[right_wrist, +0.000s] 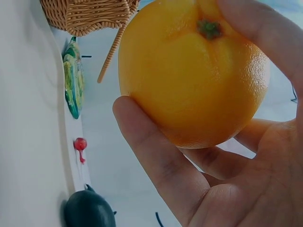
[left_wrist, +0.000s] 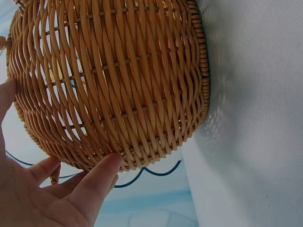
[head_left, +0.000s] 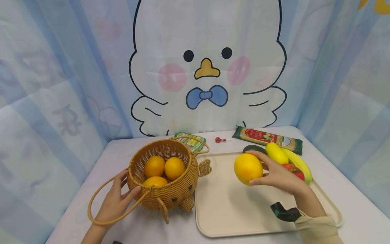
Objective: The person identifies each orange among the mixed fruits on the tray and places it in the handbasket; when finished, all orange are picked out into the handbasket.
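Observation:
My right hand (head_left: 275, 173) holds an orange (head_left: 248, 168) above the beige tray (head_left: 225, 210), its thumb and fingers curled around the fruit. In the right wrist view the green stem spot of the orange (right_wrist: 189, 80) shows. My left hand (head_left: 114, 200) grips the near left side of a round wicker basket (head_left: 178, 188), thumb at the rim, with a looped handle (head_left: 91, 206) hanging over the wrist. Spread fingertips press the woven wall of the basket (left_wrist: 118, 85) in the left wrist view. Inside lie several oranges (head_left: 154, 166), partly hidden by the front wall. The basket stands on the white table, left of the tray.
At the tray's far right sit a banana (head_left: 300, 162), a yellow fruit (head_left: 276, 153), a red apple (head_left: 295, 171) and a dark rounded item (right_wrist: 90, 209). Behind the tray lie a long green packet (head_left: 268, 138), a red lollipop (head_left: 218, 139) and a green-yellow bag (head_left: 195, 143). Printed curtains enclose the table.

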Tool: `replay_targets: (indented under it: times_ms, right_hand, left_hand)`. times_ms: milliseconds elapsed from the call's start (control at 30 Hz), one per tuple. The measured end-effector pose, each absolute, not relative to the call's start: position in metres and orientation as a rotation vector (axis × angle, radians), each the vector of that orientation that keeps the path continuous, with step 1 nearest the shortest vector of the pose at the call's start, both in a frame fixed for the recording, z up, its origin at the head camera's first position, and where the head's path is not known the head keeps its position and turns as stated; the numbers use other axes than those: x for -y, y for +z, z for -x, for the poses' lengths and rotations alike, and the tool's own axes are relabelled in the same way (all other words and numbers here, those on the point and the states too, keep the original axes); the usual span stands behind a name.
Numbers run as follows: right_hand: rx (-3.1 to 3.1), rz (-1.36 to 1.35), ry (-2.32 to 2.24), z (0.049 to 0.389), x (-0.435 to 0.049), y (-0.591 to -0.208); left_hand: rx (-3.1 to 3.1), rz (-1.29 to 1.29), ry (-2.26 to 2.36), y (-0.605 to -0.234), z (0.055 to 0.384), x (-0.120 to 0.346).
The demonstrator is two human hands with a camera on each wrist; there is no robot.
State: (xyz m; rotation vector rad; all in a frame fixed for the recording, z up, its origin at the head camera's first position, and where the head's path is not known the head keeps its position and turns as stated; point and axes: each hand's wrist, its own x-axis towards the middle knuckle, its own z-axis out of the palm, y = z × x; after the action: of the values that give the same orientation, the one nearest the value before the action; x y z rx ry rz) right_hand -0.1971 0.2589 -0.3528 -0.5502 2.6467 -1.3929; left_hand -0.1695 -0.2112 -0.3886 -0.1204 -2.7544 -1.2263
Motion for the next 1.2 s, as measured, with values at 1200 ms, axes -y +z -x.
replay_targets:
  times_ms: [1200]
  right_hand:
    - [-2.717, 0.577, -1.306, 0.217, -0.22, -0.319]
  left_hand:
    - [2.742, 0.143, -1.217, -0.388, 0.169, 0.211]
